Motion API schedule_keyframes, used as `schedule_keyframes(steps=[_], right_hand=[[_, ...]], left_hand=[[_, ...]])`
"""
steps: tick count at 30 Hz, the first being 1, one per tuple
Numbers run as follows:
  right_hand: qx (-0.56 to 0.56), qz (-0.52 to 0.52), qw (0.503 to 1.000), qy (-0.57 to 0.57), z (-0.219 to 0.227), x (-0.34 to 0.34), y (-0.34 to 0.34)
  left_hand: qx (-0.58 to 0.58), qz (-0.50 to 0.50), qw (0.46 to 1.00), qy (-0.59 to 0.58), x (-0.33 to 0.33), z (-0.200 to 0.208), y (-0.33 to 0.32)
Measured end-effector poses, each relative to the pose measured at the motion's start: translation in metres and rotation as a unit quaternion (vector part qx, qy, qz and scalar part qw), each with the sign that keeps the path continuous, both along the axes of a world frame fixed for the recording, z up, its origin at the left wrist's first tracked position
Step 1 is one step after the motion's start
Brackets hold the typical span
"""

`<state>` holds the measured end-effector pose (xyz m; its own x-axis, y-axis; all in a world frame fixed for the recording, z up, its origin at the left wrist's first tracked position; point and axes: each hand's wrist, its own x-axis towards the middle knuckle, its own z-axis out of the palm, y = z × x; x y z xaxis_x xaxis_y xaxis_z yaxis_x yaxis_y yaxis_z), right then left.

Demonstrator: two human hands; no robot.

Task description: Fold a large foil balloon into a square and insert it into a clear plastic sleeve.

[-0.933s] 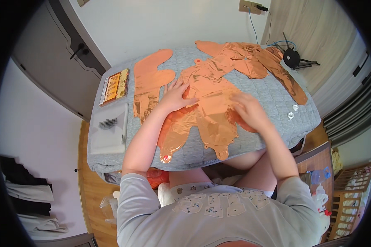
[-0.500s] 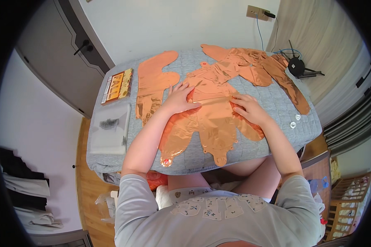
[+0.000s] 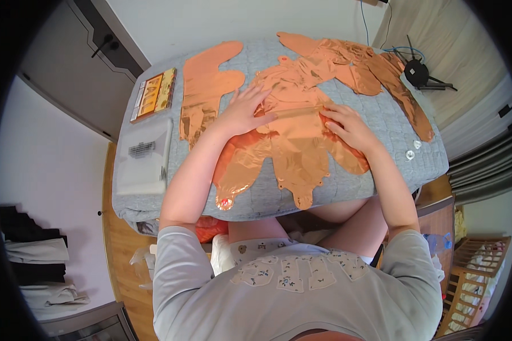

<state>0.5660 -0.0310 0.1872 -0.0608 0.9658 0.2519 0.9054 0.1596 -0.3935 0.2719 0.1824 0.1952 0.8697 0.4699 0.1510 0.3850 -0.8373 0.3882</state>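
Flat, uninflated foil balloons in shiny copper orange lie across the grey quilted cover point(image 3: 358, 187). Under both of my hands is a large middle foil balloon point(image 3: 301, 128), with rounded lobes and small tabs toward me. My left hand point(image 3: 247, 111) presses down on its left side, fingers spread and thumb pointing inward. On the right side rests my right hand point(image 3: 350, 128), its fingers stretched over the foil edge. Left of my left hand lies another foil balloon point(image 3: 202, 77) with curved lobes. A crumpled foil balloon point(image 3: 358, 71) spreads out at the far right.
A flat printed box point(image 3: 155, 95) and a clear plastic pouch point(image 3: 142, 165) lie at the left. To the right are two small clear rings point(image 3: 410, 154) and a black router point(image 3: 417, 74) with cables. A wooden crib point(image 3: 475, 273) stands at the lower right.
The view has tilted, so the table and everything on it appear higher. Both hands stay on the middle foil balloon, with little visible shift.
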Motion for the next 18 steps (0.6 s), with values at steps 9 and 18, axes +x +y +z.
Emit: schedule_keyframes(steps=[9,18], right_hand=[[0.001,-0.01,1.0,0.001,0.001,-0.002,-0.003],[0.001,-0.011,1.0,0.029,0.002,-0.002,-0.007]], left_hand=[[0.047,-0.038,0.996,0.066,0.01,-0.003,-0.011],[0.032,-0.057,0.996,0.055,0.009,-0.013,-0.005]])
